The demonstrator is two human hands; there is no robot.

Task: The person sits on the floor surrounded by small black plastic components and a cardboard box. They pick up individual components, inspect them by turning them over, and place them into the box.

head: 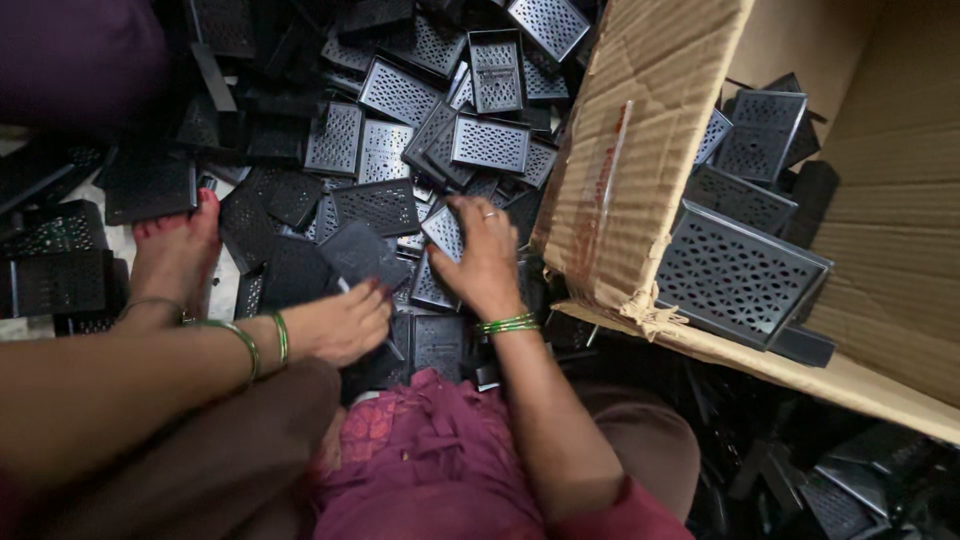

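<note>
Currently the person is sitting over a heap of black perforated panels [400,130], with a cardboard box [640,170] lying just right of the right hand [485,262]. That hand is pressing down, fingers curled, on a small perforated piece [441,230]. The left hand [340,322] is closing around a dark flat panel [360,252]; how firmly, I cannot tell.

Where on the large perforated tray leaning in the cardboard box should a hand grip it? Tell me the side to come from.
Grip the large perforated tray by its raised upper rim, coming from above through the open top of the cardboard box. It leans tilted with that edge free, while its lower edge sits against the box flap and other trays.
</note>
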